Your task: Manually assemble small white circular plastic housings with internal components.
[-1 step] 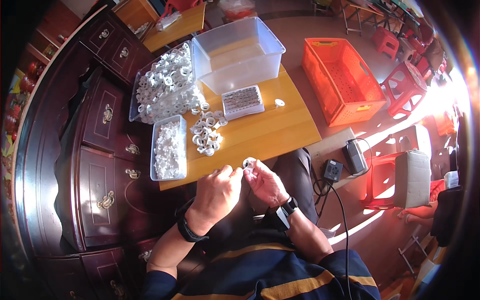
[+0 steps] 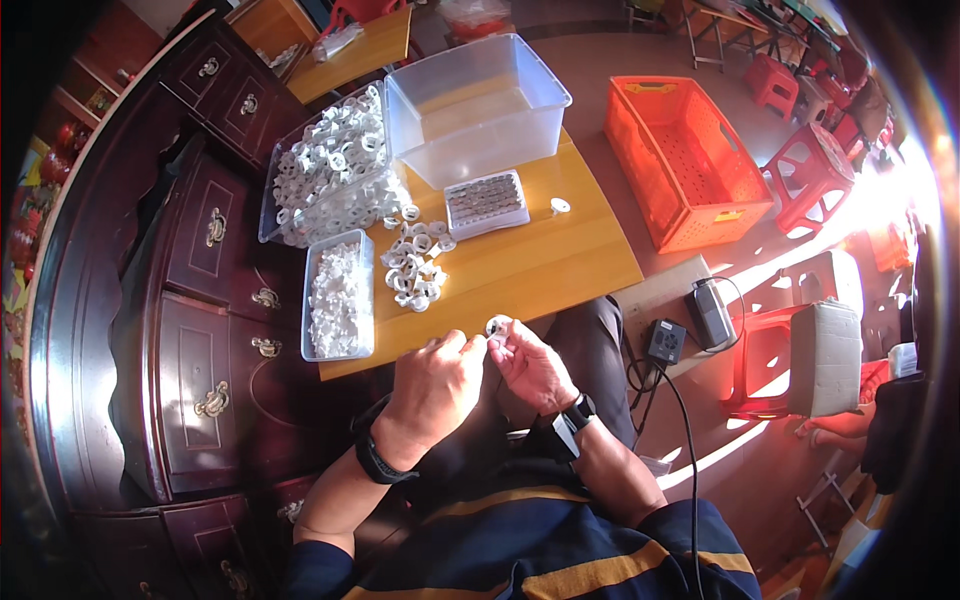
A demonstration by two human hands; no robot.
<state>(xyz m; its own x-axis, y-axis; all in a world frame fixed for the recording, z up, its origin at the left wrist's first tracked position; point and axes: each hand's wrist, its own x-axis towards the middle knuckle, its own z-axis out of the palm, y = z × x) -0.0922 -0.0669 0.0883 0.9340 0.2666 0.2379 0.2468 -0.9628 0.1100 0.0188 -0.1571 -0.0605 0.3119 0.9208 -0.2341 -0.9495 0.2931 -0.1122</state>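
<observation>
In front of my lap, my right hand (image 2: 535, 372) pinches a small round white plastic part (image 2: 496, 325) with a dark middle. My left hand (image 2: 436, 388) is closed beside it, fingertips against or very near the part; anything inside its fingers is hidden. On the wooden table (image 2: 540, 270) just beyond my hands lies a loose pile of white ring-shaped parts (image 2: 415, 272). Left of the pile stands a clear tub (image 2: 368, 300) of small white pieces. Behind the pile is a white tray (image 2: 488, 226) with rows of small greyish metallic pieces. One white part (image 2: 560, 206) lies alone at the right.
A large clear bin (image 2: 330, 160) heaped with white ring parts stands at the back left, beside an empty clear bin (image 2: 470, 130). Dark drawers (image 2: 200, 340) line my left. An orange crate (image 2: 690, 165), red stool (image 2: 815, 170) and black adapters (image 2: 665, 342) with cables are rightward.
</observation>
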